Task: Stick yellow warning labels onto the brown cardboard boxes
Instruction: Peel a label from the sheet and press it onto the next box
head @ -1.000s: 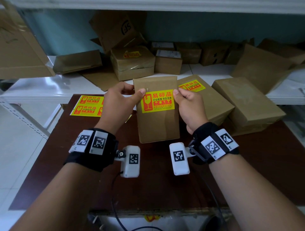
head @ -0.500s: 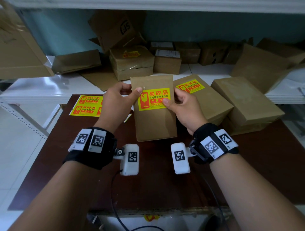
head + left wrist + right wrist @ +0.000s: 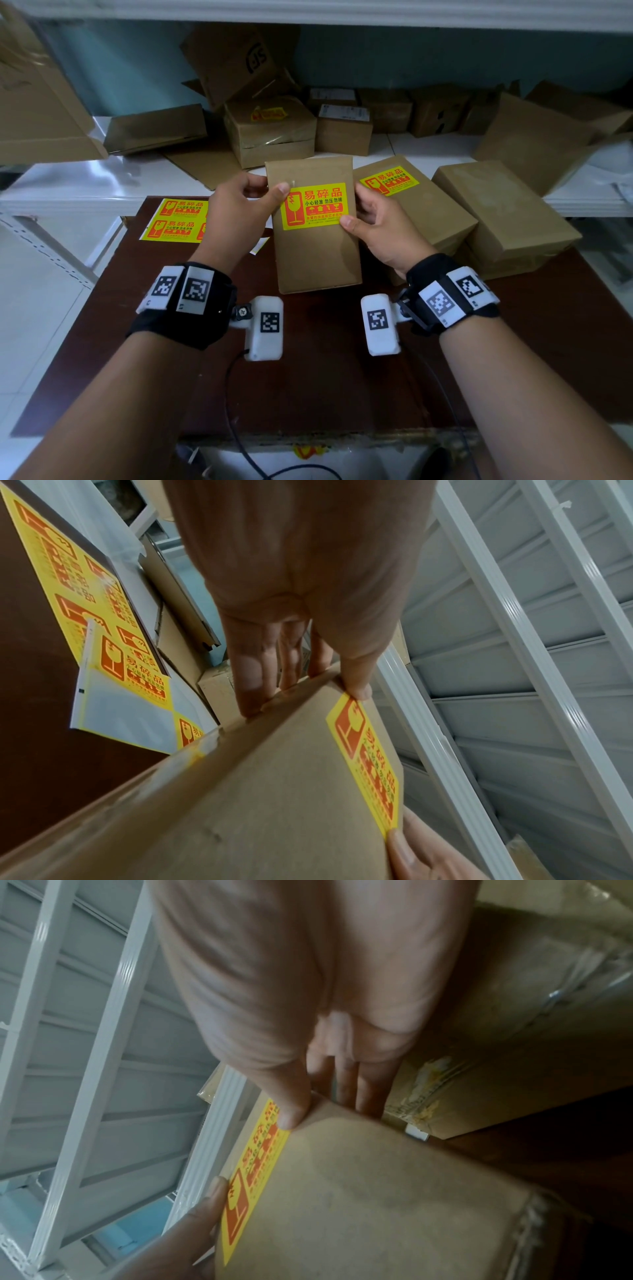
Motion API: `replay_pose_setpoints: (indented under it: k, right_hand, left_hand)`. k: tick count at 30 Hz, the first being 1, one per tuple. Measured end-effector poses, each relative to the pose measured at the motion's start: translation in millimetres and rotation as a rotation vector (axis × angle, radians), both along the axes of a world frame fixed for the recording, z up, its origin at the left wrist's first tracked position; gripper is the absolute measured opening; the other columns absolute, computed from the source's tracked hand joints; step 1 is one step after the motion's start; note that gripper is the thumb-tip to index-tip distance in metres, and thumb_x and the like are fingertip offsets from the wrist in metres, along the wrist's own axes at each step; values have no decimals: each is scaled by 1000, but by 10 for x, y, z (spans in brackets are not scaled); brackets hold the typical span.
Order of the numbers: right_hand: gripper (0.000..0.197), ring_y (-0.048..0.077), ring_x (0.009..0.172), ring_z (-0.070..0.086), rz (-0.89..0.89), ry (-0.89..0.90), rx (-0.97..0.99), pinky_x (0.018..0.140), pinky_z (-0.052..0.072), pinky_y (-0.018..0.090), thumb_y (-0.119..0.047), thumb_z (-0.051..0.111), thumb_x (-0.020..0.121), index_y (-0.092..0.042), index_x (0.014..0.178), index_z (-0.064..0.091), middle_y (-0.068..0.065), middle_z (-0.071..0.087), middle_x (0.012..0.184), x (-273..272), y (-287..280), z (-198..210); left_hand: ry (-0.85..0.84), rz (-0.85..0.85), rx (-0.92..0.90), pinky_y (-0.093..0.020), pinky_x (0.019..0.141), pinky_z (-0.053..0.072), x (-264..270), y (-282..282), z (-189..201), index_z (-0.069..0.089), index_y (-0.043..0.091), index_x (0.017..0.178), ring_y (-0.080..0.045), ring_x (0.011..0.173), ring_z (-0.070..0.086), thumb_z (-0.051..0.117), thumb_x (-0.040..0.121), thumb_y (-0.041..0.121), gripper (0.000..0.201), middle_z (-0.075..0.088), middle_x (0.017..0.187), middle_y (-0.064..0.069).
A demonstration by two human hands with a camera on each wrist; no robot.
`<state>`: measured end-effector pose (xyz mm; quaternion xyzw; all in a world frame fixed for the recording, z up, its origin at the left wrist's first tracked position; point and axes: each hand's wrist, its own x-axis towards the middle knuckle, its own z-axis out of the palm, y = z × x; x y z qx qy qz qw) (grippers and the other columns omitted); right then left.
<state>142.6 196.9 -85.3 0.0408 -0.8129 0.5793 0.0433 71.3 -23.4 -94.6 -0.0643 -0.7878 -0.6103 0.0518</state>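
So both hands grip the upright cardboard box on the worktop. Left hand and right hand thumbs press the yellow warning label's edges.

You're in a parcel packing or stockroom corner. White metal shelving across the frame's upper half holds piled cardboard boxes, and a sheet of yellow fragile stickers lies on the brown worktable at centre left.

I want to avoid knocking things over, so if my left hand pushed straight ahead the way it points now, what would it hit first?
Probably the taped cardboard box on the white shelf right behind the held box; the left hand points that way, though depth is unclear.
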Motion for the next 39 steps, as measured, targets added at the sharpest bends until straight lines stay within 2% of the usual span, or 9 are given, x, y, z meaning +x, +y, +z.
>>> replay_pose_setpoints:
  k: [4,8,11,14,18,24,29,33,39]
  right_hand:
    - [59,-12,117,54,13,-27,12,100,42,8,6,51,100,-18,153,39,-12,59,133,1,-33,34]
    - [55,2,127,56,-30,-60,-84,110,45,27,-4,55,99,-24,150,46,-10,61,139,-11,-68,26]
    - [38,0,115,64,-98,-1,-47,105,52,35,-24,67,96,-33,132,59,-12,71,123,6,-145,-1]
    - [47,4,120,62,-173,76,27,108,49,41,-20,70,94,-24,139,59,-10,69,128,-18,-172,-45]
    - [55,10,133,55,-121,13,-10,115,43,40,-5,62,98,-13,150,47,-1,62,141,-37,-111,-48]
    - [56,11,131,56,-32,-12,-26,113,43,28,7,52,99,-11,152,43,1,61,142,-28,-3,-30]
    - [55,-3,119,58,-57,15,-22,97,44,7,5,54,99,-12,150,44,-6,61,135,-42,-33,-43]
    - [54,6,130,55,-68,24,-26,99,43,8,4,55,99,-10,150,46,-2,61,140,-75,-38,-72]
    - [55,7,131,54,-70,19,-35,104,43,12,4,55,99,-11,151,45,-2,61,141,-79,-17,-95]
  left_hand:
    - [-30,3,58,-49,65,63,44,9,17,71,14,104,-23,95,74,77,69,57,55,75,99,-9]
    - [-35,7,48,-49,64,63,55,20,30,71,16,104,-21,93,74,76,64,62,61,75,97,-7]
    - [-36,6,39,-50,64,63,63,29,53,72,18,102,-20,92,74,75,65,61,57,75,95,-6]
    - [-25,0,6,-50,67,63,77,25,73,73,24,98,-20,92,74,73,65,64,52,75,93,-3]
    - [-19,6,-26,-51,72,62,75,8,85,73,26,97,-19,93,73,71,65,67,52,76,92,-1]
    - [1,8,-51,-49,73,62,134,1,109,73,21,106,-17,95,73,70,68,68,60,75,94,1]
    - [-41,-36,-71,-47,80,62,168,33,126,67,23,121,-14,97,72,84,74,43,53,71,113,7]
    - [-73,-113,-125,-44,87,60,182,29,100,54,25,138,-14,101,72,89,72,28,75,65,129,7]
    - [-109,-194,-41,-27,75,60,204,24,185,55,18,135,-8,94,74,81,80,4,63,65,128,4]
